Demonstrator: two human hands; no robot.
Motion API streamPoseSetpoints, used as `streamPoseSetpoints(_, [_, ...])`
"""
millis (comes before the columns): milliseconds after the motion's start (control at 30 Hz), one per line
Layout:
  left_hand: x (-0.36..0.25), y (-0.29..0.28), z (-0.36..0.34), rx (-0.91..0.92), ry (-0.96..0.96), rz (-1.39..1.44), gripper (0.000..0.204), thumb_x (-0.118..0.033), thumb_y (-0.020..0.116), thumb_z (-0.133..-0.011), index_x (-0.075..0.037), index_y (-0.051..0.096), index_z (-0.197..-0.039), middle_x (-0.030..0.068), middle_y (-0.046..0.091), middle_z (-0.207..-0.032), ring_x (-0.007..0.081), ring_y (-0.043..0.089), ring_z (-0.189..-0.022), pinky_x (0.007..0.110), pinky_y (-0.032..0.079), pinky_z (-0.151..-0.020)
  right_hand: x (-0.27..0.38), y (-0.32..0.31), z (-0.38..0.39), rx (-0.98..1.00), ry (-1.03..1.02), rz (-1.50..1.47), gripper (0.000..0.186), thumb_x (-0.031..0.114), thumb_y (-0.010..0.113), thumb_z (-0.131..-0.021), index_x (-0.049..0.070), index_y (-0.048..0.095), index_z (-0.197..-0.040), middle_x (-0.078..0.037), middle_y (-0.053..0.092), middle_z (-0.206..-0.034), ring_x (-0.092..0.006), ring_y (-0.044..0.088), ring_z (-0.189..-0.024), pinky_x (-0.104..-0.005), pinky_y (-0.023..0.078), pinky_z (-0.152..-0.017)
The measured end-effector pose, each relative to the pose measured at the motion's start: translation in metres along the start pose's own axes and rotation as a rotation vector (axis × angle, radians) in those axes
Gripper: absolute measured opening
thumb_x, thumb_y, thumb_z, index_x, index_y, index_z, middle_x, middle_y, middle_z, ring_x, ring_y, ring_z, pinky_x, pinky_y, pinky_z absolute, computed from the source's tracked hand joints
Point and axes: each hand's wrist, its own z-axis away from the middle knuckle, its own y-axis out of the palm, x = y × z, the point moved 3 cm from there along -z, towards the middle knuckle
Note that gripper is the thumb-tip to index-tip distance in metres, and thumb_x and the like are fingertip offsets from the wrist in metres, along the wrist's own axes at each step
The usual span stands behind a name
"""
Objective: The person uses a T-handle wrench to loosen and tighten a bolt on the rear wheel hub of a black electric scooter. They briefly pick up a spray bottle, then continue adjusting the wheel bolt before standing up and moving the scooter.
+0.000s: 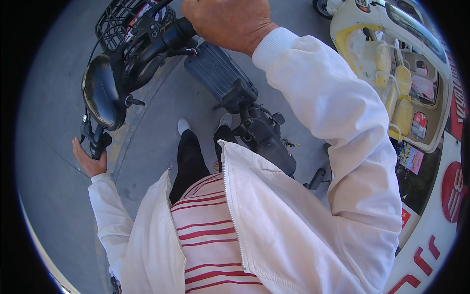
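Observation:
I stand beside a black electric scooter, feet on its left side. My right hand [227, 22] is closed around the right end of the handlebar [171, 36], its fingertips cut off by the upper edge. At the far left, my left hand [92, 160] is wrapped about the black left grip [100, 142], just below a brake lever [87, 128]. A glossy black oval housing [104, 93] sits between the two grips. Behind the bars lie the ribbed footboard [218, 68] and the dark seat [267, 142].
A black wire basket [115, 24] is fixed ahead of the handlebar, with something red and white in it. To the right stands a small white vehicle [350, 17] with yellow parts. Lettered white panels [440, 235] are at the right rim. Grey paving [54, 108] lies underfoot.

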Motion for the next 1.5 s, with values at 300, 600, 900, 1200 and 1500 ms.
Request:
streamPoseSetpoints(300, [0.003, 0.002, 0.002, 0.012, -0.018, 0.000, 0.090, -0.016, 0.075, -0.071, -0.005, 0.035, -0.150, 0.0223, 0.041, -0.150, 0.0419, 0.035, -0.141, 0.047, 0.027, -0.118, 0.002, 0.002, -0.003, -0.004, 0.002, -0.010, 0.008, 0.020, 0.064, -0.076, 0.014, 0.063, -0.070, -0.007, 0.066, -0.066, -0.0240, 0.068, -0.062, -0.0381, 0.053, -0.054])
streamPoseSetpoints(600, [0.009, 0.007, 0.002, 0.052, -0.005, -0.001, 0.089, -0.017, 0.074, -0.072, -0.004, 0.034, -0.150, 0.0221, 0.041, -0.150, 0.0425, 0.035, -0.141, 0.048, 0.025, -0.119, 0.001, 0.002, -0.006, 0.112, -0.005, -0.045, 0.009, 0.021, 0.067, -0.076, 0.013, 0.065, -0.079, -0.007, 0.067, -0.074, -0.0240, 0.068, -0.070, -0.0371, 0.052, -0.059])
streamPoseSetpoints(900, [0.013, 0.006, 0.005, 0.078, -0.030, -0.062, 0.062, -0.018, 0.076, -0.066, -0.002, 0.056, -0.123, 0.0201, 0.057, -0.110, 0.0411, 0.055, -0.104, 0.049, 0.044, -0.093, -0.009, -0.034, -0.020, 0.345, -0.137, -0.012, 0.044, 0.038, 0.080, -0.071, 0.009, 0.065, -0.100, -0.008, 0.067, -0.100, -0.0234, 0.063, -0.100, -0.0371, 0.045, -0.083])
streamPoseSetpoints(1200, [0.015, 0.015, 0.019, -0.008, 0.019, -0.125, 0.045, -0.021, 0.079, -0.064, -0.002, 0.062, -0.102, 0.0177, 0.055, -0.086, 0.0422, 0.056, -0.080, 0.049, 0.046, -0.068, -0.022, -0.008, -0.032, 0.436, -0.034, -0.170, 0.029, 0.028, 0.075, -0.072, 0.007, 0.071, -0.091, -0.012, 0.072, -0.089, -0.0305, 0.070, -0.088, -0.0423, 0.053, -0.075])
streamPoseSetpoints(1500, [-0.020, -0.003, 0.008, -0.105, -0.006, -0.082, 0.078, -0.014, 0.077, -0.066, -0.002, 0.049, -0.138, 0.0210, 0.052, -0.134, 0.0411, 0.050, -0.125, 0.047, 0.040, -0.107, -0.020, -0.007, -0.039, 0.791, 0.055, -0.193, 0.026, 0.028, 0.070, -0.070, 0.008, 0.077, -0.085, -0.014, 0.074, -0.090, -0.0308, 0.072, -0.085, -0.0432, 0.057, -0.074])
